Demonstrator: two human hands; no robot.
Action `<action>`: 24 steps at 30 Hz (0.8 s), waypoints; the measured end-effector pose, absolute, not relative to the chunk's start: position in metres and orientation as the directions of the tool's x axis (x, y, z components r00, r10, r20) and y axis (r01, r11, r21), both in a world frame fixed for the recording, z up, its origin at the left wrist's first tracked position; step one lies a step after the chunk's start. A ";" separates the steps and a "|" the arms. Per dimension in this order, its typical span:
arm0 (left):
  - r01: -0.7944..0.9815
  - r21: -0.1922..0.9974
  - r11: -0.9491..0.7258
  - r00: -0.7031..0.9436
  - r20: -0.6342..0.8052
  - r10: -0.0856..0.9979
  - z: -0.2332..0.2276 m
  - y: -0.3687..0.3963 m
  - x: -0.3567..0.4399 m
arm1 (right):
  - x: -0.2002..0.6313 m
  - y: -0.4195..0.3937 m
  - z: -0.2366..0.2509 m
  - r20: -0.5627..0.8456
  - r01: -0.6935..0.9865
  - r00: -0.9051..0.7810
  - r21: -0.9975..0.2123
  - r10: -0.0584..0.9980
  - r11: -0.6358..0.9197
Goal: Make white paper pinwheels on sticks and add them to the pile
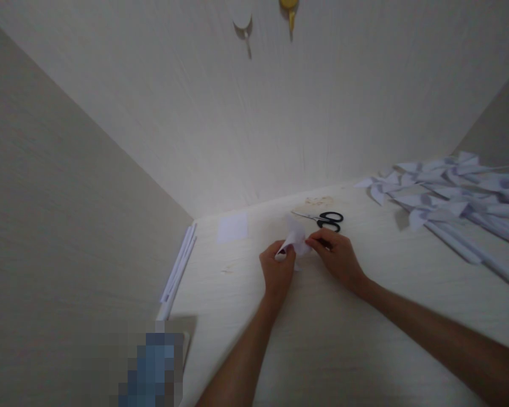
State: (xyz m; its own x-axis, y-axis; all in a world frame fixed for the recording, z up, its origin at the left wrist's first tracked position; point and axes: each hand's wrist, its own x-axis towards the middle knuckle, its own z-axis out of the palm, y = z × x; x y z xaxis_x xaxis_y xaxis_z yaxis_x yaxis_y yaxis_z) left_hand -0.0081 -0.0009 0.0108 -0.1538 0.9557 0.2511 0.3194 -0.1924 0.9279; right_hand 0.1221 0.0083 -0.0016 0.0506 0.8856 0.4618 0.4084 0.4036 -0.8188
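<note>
Looking down at the pale tabletop (322, 339), I see both hands meeting over a small piece of white paper (296, 234) near the middle. My left hand (277, 271) has its fingers pinched on the lower left part of the paper, and my right hand (339, 257) has its fingers closed on the paper's right edge — the sheet stands up bent between them, just above the tabletop. Something dark shows under the right fingers, too small to tell what it is.

Just beyond the paper lie black-handled scissors (324, 219), flat, blades pointing left, close to the right hand but not touching it. A flat white square of paper (232, 228) lies to the left of them. Along the left edge of the tabletop rests a bundle of thin white sticks (178, 268). Far right — well apart from the hands — sits a heap of white paper pinwheels (449, 192) on rolled stems.
</note>
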 end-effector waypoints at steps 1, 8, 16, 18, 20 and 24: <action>0.319 0.927 -0.195 -0.149 0.253 0.956 0.011 -0.001 -0.008 | 0.122 0.008 -0.001 0.459 0.412 0.046 -0.818 0.887 0.402; 0.338 0.919 -0.202 -0.135 0.259 0.956 0.011 -0.002 -0.007 | 0.121 0.008 0.000 0.453 0.427 0.036 -0.813 0.891 0.396; 0.359 0.904 -0.233 -0.123 0.294 0.948 0.008 -0.001 -0.008 | 0.121 0.007 0.001 0.502 0.478 0.014 -0.763 0.865 0.435; 0.371 0.899 -0.234 -0.128 0.299 0.946 0.008 -0.001 -0.008 | 0.121 0.007 0.001 0.518 0.481 0.005 -0.751 0.855 0.452; 0.380 0.896 -0.231 -0.132 0.300 0.945 0.008 -0.002 -0.008 | 0.121 0.007 0.001 0.523 0.480 -0.007 -0.746 0.852 0.462; 0.379 0.897 -0.227 -0.127 0.294 0.947 0.009 -0.002 -0.007 | 0.121 0.006 0.002 0.519 0.467 -0.018 -0.751 0.854 0.467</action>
